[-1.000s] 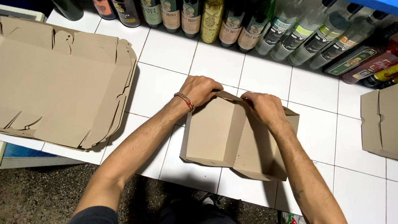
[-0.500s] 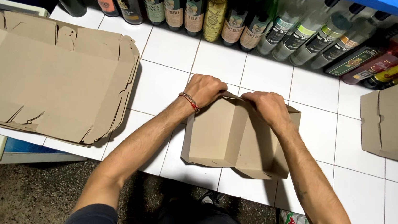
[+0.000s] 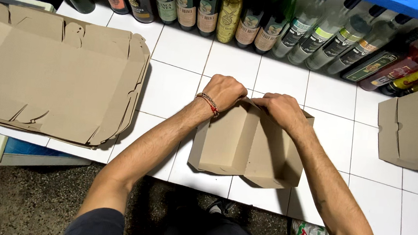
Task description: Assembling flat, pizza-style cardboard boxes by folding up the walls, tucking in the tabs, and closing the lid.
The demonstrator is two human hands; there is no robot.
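We're mid-fold on the brown cardboard box (image 3: 246, 148), half formed on the white tiled counter (image 3: 184, 55) between the stack of flat blanks (image 3: 56, 76) and the folded boxes (image 3: 417, 128). Left hand (image 3: 225, 91) and right hand (image 3: 281, 108) are both curled shut on its far top edge, pinching the flaps. Judging by that, the flaps want tucking home next, with the walls kept square.
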